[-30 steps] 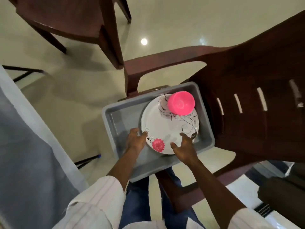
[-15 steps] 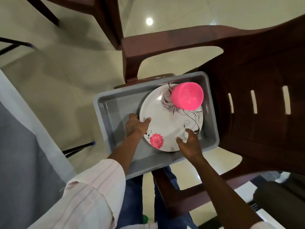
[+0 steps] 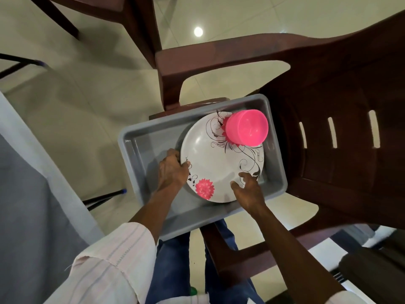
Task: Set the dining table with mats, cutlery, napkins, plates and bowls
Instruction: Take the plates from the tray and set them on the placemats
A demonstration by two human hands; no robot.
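Loosened since a second ago, the right hand point(image 3: 249, 191) no longer lays its fingers point(image 3: 244, 175) along the plate point(image 3: 214, 159). They are now spread and lightly bent over its near right rim. Whether they touch it cannot be told. The left hand point(image 3: 172, 172) has kept its place at the plate's left rim, thumb on top, the other fingers curled under and mostly hidden.

The plate is white with black scrolls and a pink flower near its near edge. It fills the right end of a grey tub point(image 3: 140, 150). Its left rim casts a dark gap below, and what lies under it is hidden. A pink bowl point(image 3: 246, 128) sits on the plate's far right part, by the tub's far right corner. It covers a second flower. Whether it stands upright, tipped or upside down is hard to make out.

The tub's left end shows bare floor, and its near wall is partly covered by the left forearm and the plate. It rests on the seat of a brown chair point(image 3: 328, 172), whose seat is almost wholly hidden beneath it. The slotted back runs off the right edge.

A striped sleeve point(image 3: 114, 264) and jeans point(image 3: 173, 260) fill the bottom, both cut off. At left, a desk point(image 3: 26, 194) under grey cloth is cropped, with thin black legs below it. Another chair point(image 3: 122, 18) is cut off at the top, over a pale tiled floor point(image 3: 65, 106).
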